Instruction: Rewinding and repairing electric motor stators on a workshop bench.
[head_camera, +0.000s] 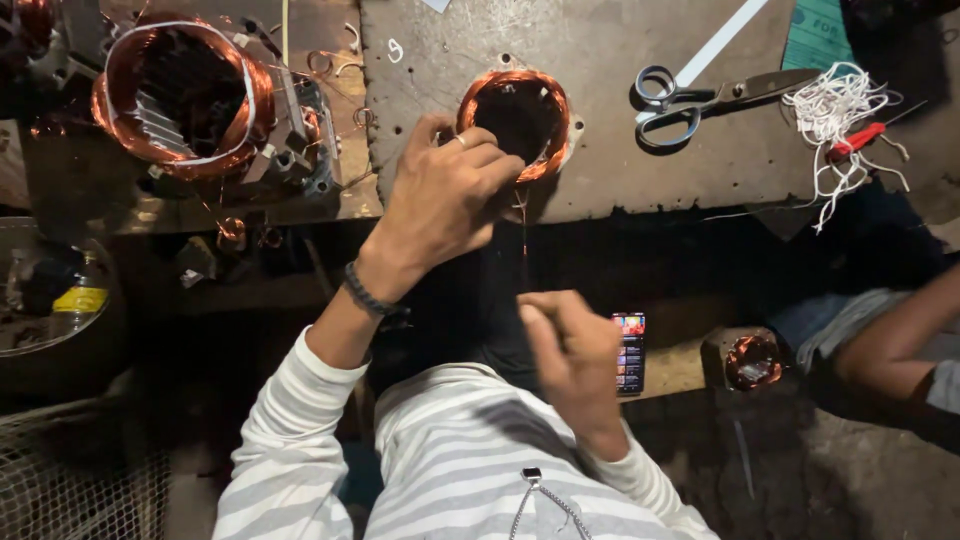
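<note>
Two hands on one job: left hand grips the copper-wound stator at top centre of the tabletop, right hand pinches the thin wire hanging below it, scissors upper right.

A motor-rewinding workshop is indicated. A worn, scratched grey surface is seen, with a small stator wound in copper wire laid on it. A larger wound stator is set on a cluttered side bench, where loose copper offcuts are scattered. Scissors, a tangle of white tying cord and a red-handled tool are kept on the surface. A third copper coil is noted lower down, in dim, grimy surroundings.
</note>
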